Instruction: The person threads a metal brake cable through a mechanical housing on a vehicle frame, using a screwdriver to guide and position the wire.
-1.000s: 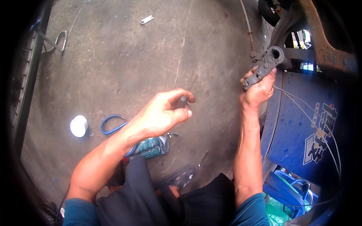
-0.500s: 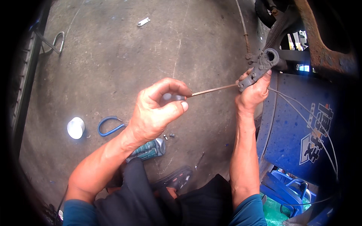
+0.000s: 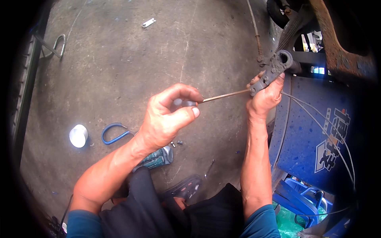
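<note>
My left hand (image 3: 168, 113) is closed around the translucent, whitish handle of a screwdriver (image 3: 224, 96), thumb and forefinger at its front end. Its long thin shaft points right, and the tip meets the lower end of a grey metal lever part (image 3: 272, 75). From beneath and behind, my right hand (image 3: 264, 99) grips that part, its fingers partly hidden by it. A round socket opening shows at the part's upper end. Beside it hang a coil spring (image 3: 286, 37) and a rod with a smaller spring (image 3: 259, 47).
At right stand a rusty metal frame (image 3: 337, 43), a blue panel (image 3: 305, 119) with looping cables, and a blue plastic container (image 3: 295, 196). On the concrete floor lie a white cup (image 3: 78, 135), a blue-handled tool (image 3: 113, 134), a dark green package (image 3: 156, 158) and small metal pieces (image 3: 179, 142).
Both hands keep their grips, with the screwdriver tip still at the lever part. The floor items have shifted slightly left in the picture, and my left hand slightly right.
</note>
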Motion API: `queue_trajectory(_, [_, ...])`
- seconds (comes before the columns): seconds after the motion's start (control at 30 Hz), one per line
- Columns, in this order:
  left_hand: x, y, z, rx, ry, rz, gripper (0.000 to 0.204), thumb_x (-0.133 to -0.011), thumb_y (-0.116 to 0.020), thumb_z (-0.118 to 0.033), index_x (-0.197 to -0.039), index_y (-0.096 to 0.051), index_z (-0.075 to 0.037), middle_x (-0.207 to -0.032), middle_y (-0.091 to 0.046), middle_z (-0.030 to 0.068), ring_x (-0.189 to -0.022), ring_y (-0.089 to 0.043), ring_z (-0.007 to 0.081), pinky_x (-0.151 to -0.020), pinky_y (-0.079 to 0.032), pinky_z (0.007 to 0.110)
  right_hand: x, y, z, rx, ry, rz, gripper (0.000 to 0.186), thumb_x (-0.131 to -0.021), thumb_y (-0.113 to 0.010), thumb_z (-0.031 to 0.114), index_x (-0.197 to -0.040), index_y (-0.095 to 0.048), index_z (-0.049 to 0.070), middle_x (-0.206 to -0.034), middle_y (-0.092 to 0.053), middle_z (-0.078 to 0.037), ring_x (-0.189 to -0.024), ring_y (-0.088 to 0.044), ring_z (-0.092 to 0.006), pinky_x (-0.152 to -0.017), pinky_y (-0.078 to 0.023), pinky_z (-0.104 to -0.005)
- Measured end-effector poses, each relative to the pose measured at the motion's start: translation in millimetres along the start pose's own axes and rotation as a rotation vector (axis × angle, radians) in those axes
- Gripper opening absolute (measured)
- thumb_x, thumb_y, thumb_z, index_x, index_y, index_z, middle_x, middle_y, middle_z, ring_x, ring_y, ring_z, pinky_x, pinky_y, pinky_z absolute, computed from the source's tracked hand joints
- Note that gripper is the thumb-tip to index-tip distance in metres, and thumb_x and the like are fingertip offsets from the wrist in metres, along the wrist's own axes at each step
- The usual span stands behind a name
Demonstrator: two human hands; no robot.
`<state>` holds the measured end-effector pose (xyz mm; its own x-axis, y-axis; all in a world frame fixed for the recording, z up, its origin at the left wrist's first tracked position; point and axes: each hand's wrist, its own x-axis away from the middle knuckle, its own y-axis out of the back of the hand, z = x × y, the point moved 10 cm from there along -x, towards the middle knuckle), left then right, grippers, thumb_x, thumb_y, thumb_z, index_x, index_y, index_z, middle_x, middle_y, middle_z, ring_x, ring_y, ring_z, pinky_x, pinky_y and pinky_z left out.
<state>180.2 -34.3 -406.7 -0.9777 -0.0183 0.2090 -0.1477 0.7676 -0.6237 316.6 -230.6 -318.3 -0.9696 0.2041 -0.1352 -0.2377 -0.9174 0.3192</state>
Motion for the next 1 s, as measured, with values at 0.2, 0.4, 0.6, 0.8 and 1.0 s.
queue_trajectory(0.2, [-0.8,4.1,2.8,0.027,0.048,-0.011,0.020,-0.080,-0.065,-0.004,-0.099,-0.063,-0.001,-0.093,-0.061,-0.0005,-0.084,-0.055,0.0062,-0.073,-0.046,0.023,-1.2,1.1,0.9,-0.027,0.010,-0.024,0.049,-0.098,-0.037,0.051,-0.083,-0.054,0.007,-0.061,-0.052,-0.006,-0.049,-0.050,-0.0167,-0.047,-0.044,-0.0305])
queue_trajectory(0.4, [-17.0,0.2,-10.8,-0.264,-0.066,0.088,0.025,-0.080,-0.067,-0.009,-0.103,-0.063,-0.001,-0.081,-0.058,-0.0002,-0.071,-0.053,0.0078,-0.062,-0.044,0.024,-2.5,4.4,-2.0,-0.020,-0.007,-0.025,0.049,-0.098,-0.036,0.050,-0.083,-0.054,0.006,-0.061,-0.053,-0.006,-0.050,-0.051,-0.0164,-0.048,-0.044,-0.0303])
queue_trajectory(0.6, [-25.7,-26.8,-64.4,-0.938,-0.576,0.348,0.026,-0.072,-0.065,0.004,-0.099,-0.064,0.000,-0.077,-0.059,0.0091,-0.069,-0.059,0.0237,-0.062,-0.048,0.032,-0.9,-2.2,-2.1,-0.043,-0.001,0.008,0.049,-0.099,-0.036,0.050,-0.083,-0.054,0.007,-0.061,-0.053,-0.005,-0.050,-0.051,-0.0155,-0.047,-0.043,-0.0301])
queue_trajectory(0.8, [-29.4,-42.1,-85.4,-1.264,-0.914,0.397,0.029,-0.071,-0.068,-0.001,-0.098,-0.063,-0.011,-0.069,-0.046,0.0045,-0.064,-0.051,0.0236,-0.060,-0.044,0.037,-2.2,-2.2,-3.1,-0.040,0.000,0.009,0.053,-0.099,-0.033,0.049,-0.106,-0.059,0.003,-0.070,-0.051,-0.003,-0.051,-0.049,-0.0116,-0.044,-0.040,-0.0265])
queue_trajectory(1.0, [-26.5,-42.9,-77.3,-1.407,-1.080,0.406,0.037,-0.070,-0.065,-0.003,-0.105,-0.061,-0.014,-0.071,-0.046,0.0025,-0.067,-0.050,0.0223,-0.069,-0.045,0.036,0.6,-2.7,1.2,-0.068,0.002,-0.013,0.053,-0.099,-0.035,0.050,-0.105,-0.059,0.004,-0.069,-0.051,-0.002,-0.051,-0.049,-0.0109,-0.044,-0.039,-0.0254])
